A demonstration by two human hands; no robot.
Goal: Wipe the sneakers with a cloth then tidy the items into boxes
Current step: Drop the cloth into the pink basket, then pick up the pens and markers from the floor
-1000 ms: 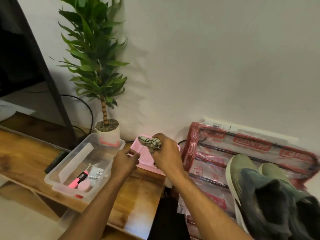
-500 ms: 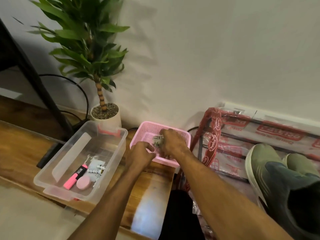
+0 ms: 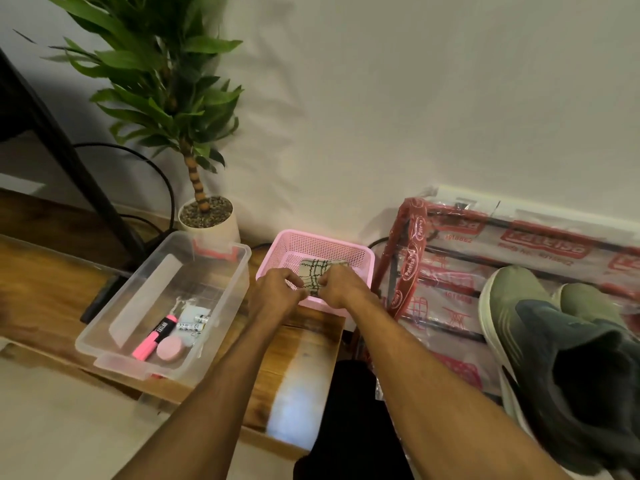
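Observation:
A beige cloth with dark checks (image 3: pixel 320 271) lies folded inside the pink mesh basket (image 3: pixel 360 254) on the wooden table. My left hand (image 3: pixel 277 294) pinches its near left edge and my right hand (image 3: pixel 341 289) pinches its near right edge, both over the basket's front rim. Two green and dark sneakers (image 3: pixel 561 344) sit at the right on a plastic-wrapped rack. A clear plastic box (image 3: pixel 138 285) to the left of the basket holds a pink highlighter (image 3: pixel 154 337), a round pink item and some batteries.
A potted plant (image 3: pixel 207 216) stands against the white wall behind the clear box. The red-printed plastic-wrapped rack (image 3: pixel 450 271) lies right of the table. A dark stand leg and cables are at the far left. The wooden table (image 3: pixel 45 282) ends just below my forearms.
My right hand brought the rolled cloth down into the pink basket. My left hand joined it, and the cloth now lies flatter, held by both hands.

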